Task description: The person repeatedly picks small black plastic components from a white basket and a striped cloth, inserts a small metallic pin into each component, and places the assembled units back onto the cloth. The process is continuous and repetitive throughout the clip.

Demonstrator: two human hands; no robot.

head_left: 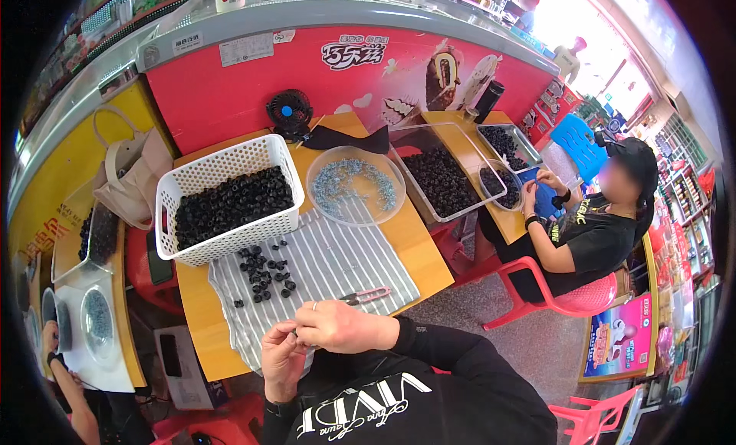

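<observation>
Pinching a small dark piece [295,334], mostly hidden, the left hand [280,361] and right hand [339,326] meet at lower centre of the frame; this seems fine fingertip work on one piece, the next move calling for steady fingers.

Left hand [280,362] and right hand [341,327] meet at striped cloth's [341,265] near edge; loose black pieces [266,276] beyond, pink snips [373,294] near right, white basket [238,235] behind.

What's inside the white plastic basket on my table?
The white basket holds a heap of small black pieces; its bottom and anything buried beneath the top layer are covered.
</observation>
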